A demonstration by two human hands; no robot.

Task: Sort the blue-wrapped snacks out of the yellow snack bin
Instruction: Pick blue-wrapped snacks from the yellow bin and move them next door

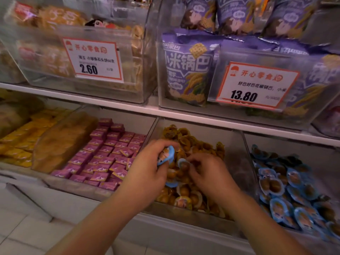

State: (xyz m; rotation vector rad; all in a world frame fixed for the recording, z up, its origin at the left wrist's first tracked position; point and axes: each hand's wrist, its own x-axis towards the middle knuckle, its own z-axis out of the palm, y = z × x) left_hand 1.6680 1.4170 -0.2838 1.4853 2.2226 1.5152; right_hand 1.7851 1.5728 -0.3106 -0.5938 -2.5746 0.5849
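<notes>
The left hand [147, 168] is gripping one blue-wrapped snack [166, 155] while the right hand [206, 173] is pinching another [183, 163] above the yellow snack bin [237, 162], the blue bin [290, 188] lying just rightward.

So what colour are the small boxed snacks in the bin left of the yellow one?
Pink-magenta boxes with a pale emblem on top, clearest in the head view.

The lower shelf [184, 229] carries clear bins side by side: a yellow-packet bin [20, 144], a pink-packet bin [103, 155], the yellow snack bin [233, 155] and a blue snack bin [294, 188]. The upper shelf [128, 107] carries two clear bins, one with biscuits [55, 57], one with purple bags [187, 70], each with a price card.
</notes>
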